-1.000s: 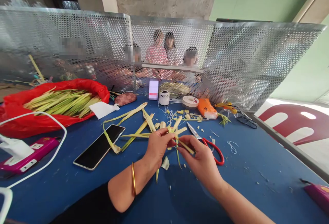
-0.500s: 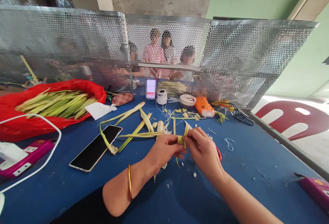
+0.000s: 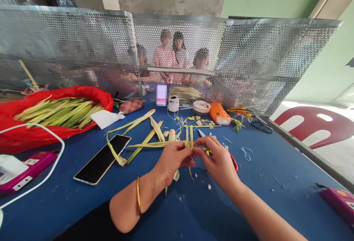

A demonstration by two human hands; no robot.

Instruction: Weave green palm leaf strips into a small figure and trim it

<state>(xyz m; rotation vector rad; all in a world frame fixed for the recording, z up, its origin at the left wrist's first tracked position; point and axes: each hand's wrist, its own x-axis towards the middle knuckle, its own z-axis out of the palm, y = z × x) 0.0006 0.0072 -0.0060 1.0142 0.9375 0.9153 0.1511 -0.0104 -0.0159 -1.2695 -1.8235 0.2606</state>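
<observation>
My left hand (image 3: 170, 161), with a gold bangle (image 3: 137, 196) on the wrist, and my right hand (image 3: 217, 162) meet over the blue table (image 3: 69, 204). Both pinch a small piece of pale green palm-leaf strips (image 3: 190, 143), folded between the fingertips. Thin strip ends hang down below the hands. Red-handled scissors (image 3: 233, 161) lie just behind my right hand, mostly hidden by it. Loose long leaf strips (image 3: 143, 143) lie on the table left of my hands.
A black phone (image 3: 103, 158) lies to the left. A red bag of green leaves (image 3: 55, 110) sits far left, with a pink power bank (image 3: 26, 167) and white cable. Thread spool (image 3: 173, 104), tape roll (image 3: 201, 106) and an orange glue gun (image 3: 218, 113) stand by the perforated metal screen (image 3: 249, 60). People sit behind it.
My hands came together from slightly apart, folding the long strip into a compact piece between the fingertips. The view shifted slightly; the objects on the table stay put.
</observation>
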